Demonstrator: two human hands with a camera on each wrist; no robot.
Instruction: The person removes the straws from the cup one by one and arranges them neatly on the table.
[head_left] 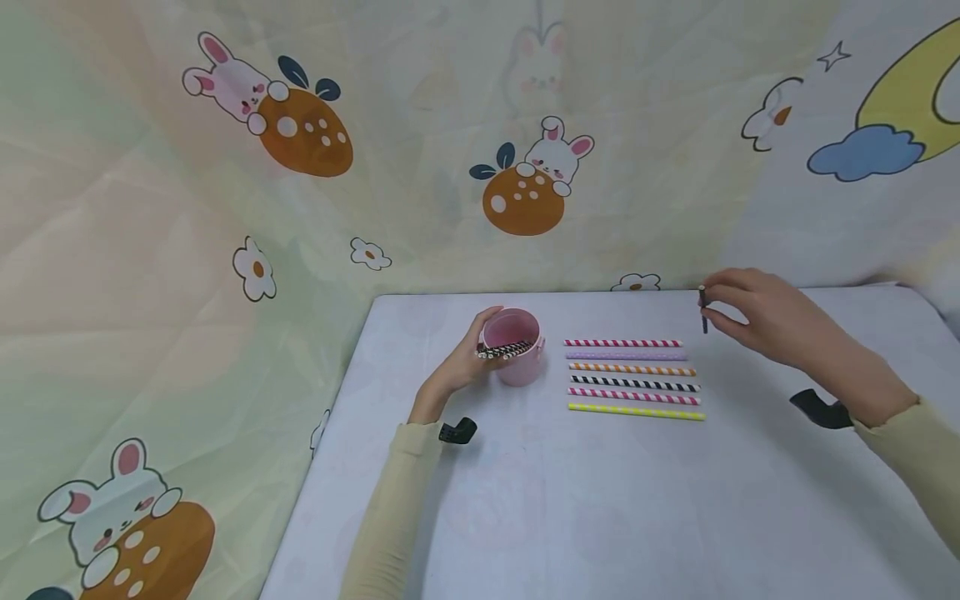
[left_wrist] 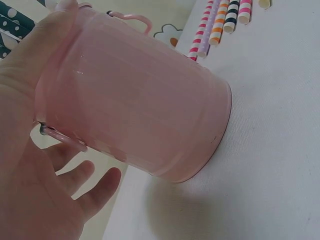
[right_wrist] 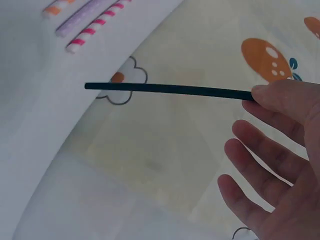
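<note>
Right wrist view shows a slim dark stick [right_wrist: 167,89] pinched at one end between the thumb and index finger of the right hand [head_left: 780,321], whose other fingers are spread apart from it. From the head, this stick is near the far edge of the white-covered table [head_left: 600,500], beyond the right ends of a row of straws; whether it touches the cloth I cannot tell.

Those six straws lie side by side, roughly parallel to the far edge, ordered from there toward the near side: red-and-white striped [head_left: 622,343], lilac [head_left: 626,357], orange-and-white [head_left: 632,369], black-and-white [head_left: 633,383], pink-and-white [head_left: 633,396] and yellow [head_left: 636,412].

Left of the row, toward the table's far left corner, the left hand [head_left: 459,362] grips a pink bucket [left_wrist: 135,95] near its rim. Dark straws with white dots [head_left: 506,350] lean inside, their ends at the rim beside that hand.

Both arms wear pale yellow sleeves [head_left: 397,500], with a black wrist piece [head_left: 457,431] at each cuff. Behind the far edge hangs a backdrop [head_left: 420,192] printed with rabbits, flowers and a moon.
</note>
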